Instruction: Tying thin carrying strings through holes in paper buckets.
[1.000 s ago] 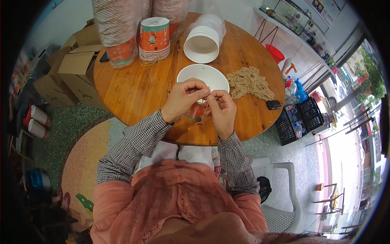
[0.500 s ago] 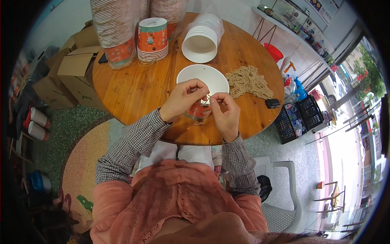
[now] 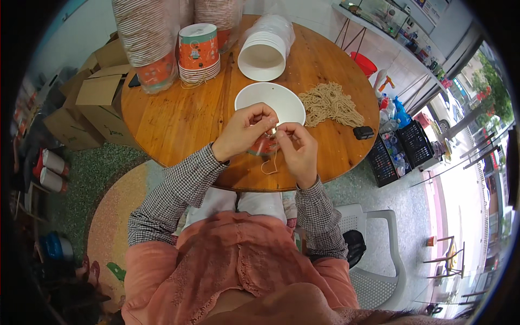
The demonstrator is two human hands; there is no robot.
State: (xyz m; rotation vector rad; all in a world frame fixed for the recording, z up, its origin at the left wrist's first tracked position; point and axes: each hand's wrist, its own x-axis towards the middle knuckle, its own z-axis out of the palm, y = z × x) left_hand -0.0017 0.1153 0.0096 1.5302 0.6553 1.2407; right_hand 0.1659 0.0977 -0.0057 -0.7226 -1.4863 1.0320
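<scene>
A paper bucket (image 3: 254, 96), white inside with an orange-red printed outside, stands at the table's near side, its mouth tilted up. At its near rim my left hand (image 3: 246, 130) pinches with thumb and forefinger on a thin tan string (image 3: 275, 161). Close beside it my right hand (image 3: 298, 149) pinches the same string. A loose end of the string hangs in a curl below my fingertips. The exact spot where the fingers meet the string is small and partly hidden. To the bucket's right lies a tangled heap of tan string (image 3: 331, 105).
On the round wooden table (image 3: 162, 116) stand a stack of orange printed buckets (image 3: 199, 51), a taller wrapped stack (image 3: 143, 49) and a wrapped white stack (image 3: 262, 57) on its side. A small black object (image 3: 363, 132) lies at the right edge. Cardboard boxes (image 3: 100, 105) stand left.
The string end now hangs lower in a longer curl below my fingers. My hands stay close together at the rim, and the view has shifted slightly.
</scene>
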